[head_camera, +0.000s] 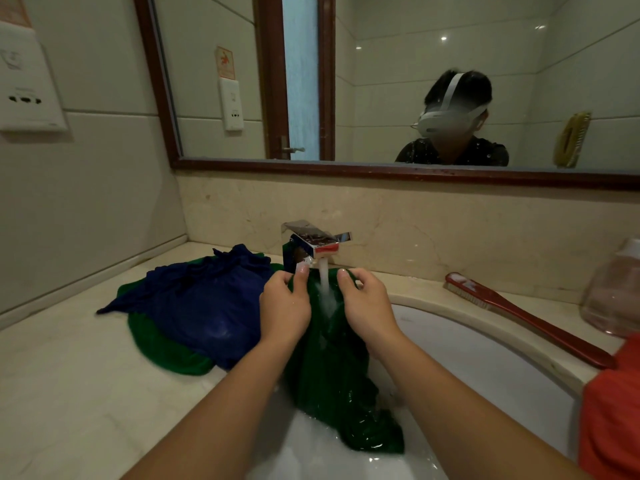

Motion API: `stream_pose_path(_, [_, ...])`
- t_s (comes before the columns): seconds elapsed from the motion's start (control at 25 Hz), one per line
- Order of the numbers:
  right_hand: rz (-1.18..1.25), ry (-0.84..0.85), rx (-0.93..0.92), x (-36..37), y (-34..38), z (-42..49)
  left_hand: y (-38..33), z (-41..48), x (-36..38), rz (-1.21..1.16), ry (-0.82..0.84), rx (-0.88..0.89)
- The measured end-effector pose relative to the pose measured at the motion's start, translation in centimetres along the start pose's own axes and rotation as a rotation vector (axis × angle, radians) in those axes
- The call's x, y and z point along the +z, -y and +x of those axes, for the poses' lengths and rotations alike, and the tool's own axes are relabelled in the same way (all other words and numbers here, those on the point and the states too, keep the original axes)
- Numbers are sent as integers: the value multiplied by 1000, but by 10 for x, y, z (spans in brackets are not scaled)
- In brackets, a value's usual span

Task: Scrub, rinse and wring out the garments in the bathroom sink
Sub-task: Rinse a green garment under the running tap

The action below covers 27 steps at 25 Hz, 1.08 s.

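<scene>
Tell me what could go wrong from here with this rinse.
1. The stream hits the green garment gripped high by the left hand and right hand; it may splash onto the counter and blue garment.
2. The garment's bunched lower end lies in the sink; it might slow draining.
3. The red brush lies by the rim; the right forearm could knock it.

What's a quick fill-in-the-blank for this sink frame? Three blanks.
The left hand and right hand hold a ____ garment under the running faucet.
The blue garment lies on the counter, ____ of the sink.
The scrub brush right of the sink has a ____ handle.
Missing: green; left; red.
</scene>
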State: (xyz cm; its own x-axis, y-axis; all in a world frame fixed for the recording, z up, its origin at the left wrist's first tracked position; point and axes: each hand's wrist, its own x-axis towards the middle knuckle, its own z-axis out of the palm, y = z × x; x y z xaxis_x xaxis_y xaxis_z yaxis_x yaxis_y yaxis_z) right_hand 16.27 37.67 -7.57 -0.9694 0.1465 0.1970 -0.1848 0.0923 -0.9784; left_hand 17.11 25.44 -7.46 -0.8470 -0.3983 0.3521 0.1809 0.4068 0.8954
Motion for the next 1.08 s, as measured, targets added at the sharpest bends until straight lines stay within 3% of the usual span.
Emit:
stream_pose_path(0.2, [-138,128,-41,2,-3,-10,1,-4,-1,-47,-4,42])
stream_pose_path(0.36, [0,-17,-42,-3,6,-6,1,-5,-1,-99,10,124])
stream_pose_path(0.6, [104,-152,-77,-16,10,0,5,-5,8,-93,188,124])
stream_pose_path(0.84, [-48,-17,-81,-7,2,-3,0,-6,3,-67,77,38])
stream_pose_path(0.96, [-146,127,-72,0,2,-10,2,-5,2,-87,46,58])
stream_pose_path(1.08, [-106,160,-91,0,3,-13,4,-4,1,-99,30,93])
